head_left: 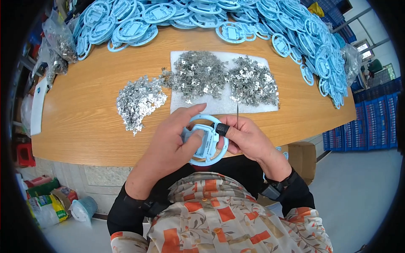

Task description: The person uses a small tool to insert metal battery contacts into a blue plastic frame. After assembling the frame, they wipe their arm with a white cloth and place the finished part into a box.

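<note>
A light-blue oval plastic housing (223, 146), with a ring-shaped rim and a rectangular recess, is held between my hands near the table's front edge. My left hand (171, 137) grips its left side, the thumb pressed into the recess and the index finger stretched past the rim. My right hand (253, 141) pinches the right rim, its thumb wrapped in black tape. A thin pointed metal tool (237, 114) sticks up from the right fingers. Beyond my hands lie heaps of small metal clips (141, 101), two of them on a white foam sheet (223, 107).
Many more blue housings (232, 31) are piled along the table's far edge and right side. Bags of metal parts (61, 42) hang at the left. Below the right edge stands a cardboard box (303, 160); blue crates (367, 120) are stacked farther right.
</note>
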The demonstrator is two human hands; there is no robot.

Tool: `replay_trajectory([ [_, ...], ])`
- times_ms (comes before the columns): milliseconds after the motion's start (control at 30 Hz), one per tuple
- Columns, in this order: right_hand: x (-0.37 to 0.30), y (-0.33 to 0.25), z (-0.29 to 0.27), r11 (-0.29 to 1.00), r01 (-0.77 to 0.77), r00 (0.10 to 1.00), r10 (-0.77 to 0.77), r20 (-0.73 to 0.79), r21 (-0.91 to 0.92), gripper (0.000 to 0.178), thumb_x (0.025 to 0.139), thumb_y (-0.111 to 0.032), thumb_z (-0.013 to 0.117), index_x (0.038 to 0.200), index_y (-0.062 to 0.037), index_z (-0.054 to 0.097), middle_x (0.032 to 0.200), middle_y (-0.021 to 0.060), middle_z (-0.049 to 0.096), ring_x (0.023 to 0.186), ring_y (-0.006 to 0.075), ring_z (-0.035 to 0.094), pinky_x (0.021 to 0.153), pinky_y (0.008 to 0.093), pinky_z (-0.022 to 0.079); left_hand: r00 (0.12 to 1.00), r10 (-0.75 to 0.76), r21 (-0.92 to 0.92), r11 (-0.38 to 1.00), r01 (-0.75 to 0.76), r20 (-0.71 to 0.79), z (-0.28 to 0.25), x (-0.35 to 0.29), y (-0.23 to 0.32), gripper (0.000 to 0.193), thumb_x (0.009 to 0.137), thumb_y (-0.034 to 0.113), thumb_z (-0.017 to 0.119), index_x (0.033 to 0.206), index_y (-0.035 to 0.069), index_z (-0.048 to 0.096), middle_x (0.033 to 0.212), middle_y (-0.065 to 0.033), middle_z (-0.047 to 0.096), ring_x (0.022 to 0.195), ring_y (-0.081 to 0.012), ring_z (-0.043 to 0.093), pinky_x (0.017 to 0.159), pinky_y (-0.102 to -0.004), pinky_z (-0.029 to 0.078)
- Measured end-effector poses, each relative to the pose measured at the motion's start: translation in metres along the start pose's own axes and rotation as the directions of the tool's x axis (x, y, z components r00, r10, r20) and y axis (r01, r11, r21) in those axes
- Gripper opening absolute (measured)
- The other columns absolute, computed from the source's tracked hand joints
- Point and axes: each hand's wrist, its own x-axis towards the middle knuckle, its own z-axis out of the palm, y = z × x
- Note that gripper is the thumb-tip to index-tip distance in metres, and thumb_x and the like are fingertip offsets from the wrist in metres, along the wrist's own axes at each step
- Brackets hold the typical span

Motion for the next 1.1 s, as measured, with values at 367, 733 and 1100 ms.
replay_trajectory([
  [367, -0.006, -0.015, 0.008, 0.992, 0.033, 0.999, -0.033, 0.000, -0.125, 0.022, 0.100, -0.013, 0.046, 0.112, 0.0003, 0.059, 0.071, -0.0021, 0.057, 0.050, 0.0029, 0.042, 0.045, 0.0189, 0.033, 0.995, 0.094, 0.409, 0.907, -0.103, 0.043, 0.010, 0.005, 0.009, 0.037, 0.086, 0.002, 0.053, 0.122, -0.002, 0.054, 0.104, -0.0169, 0.062, 0.095, -0.0273, 0.063, 0.083, -0.0375, 0.050],
  [733, 0.015, 0.012, 0.017, 0.805, 0.519, 0.826, -0.558, -0.074, -0.287, 0.032, 0.093, 0.000, 0.058, 0.125, 0.0003, 0.052, 0.078, -0.0018, 0.054, 0.071, 0.0036, 0.055, 0.066, 0.0210, 0.045, 0.934, -0.276, -0.806, 0.485, 0.340, 0.228, 0.008, -0.003, -0.013, 0.045, 0.099, 0.030, 0.052, 0.130, -0.002, 0.050, 0.109, -0.0153, 0.064, 0.088, -0.0244, 0.065, 0.063, -0.0290, 0.051],
  [1100, 0.019, 0.006, 0.010, 0.819, 0.384, 0.898, -0.438, -0.031, -0.426, 0.025, 0.091, -0.003, 0.057, 0.116, 0.0032, 0.059, 0.085, 0.0028, 0.062, 0.073, 0.0068, 0.061, 0.066, 0.0249, 0.049, 0.895, -0.194, -0.839, 0.315, 0.444, 0.401, 0.012, -0.008, -0.032, 0.038, 0.098, 0.030, 0.050, 0.123, 0.002, 0.056, 0.102, -0.0195, 0.065, 0.069, -0.0211, 0.061, 0.053, -0.0296, 0.045],
])
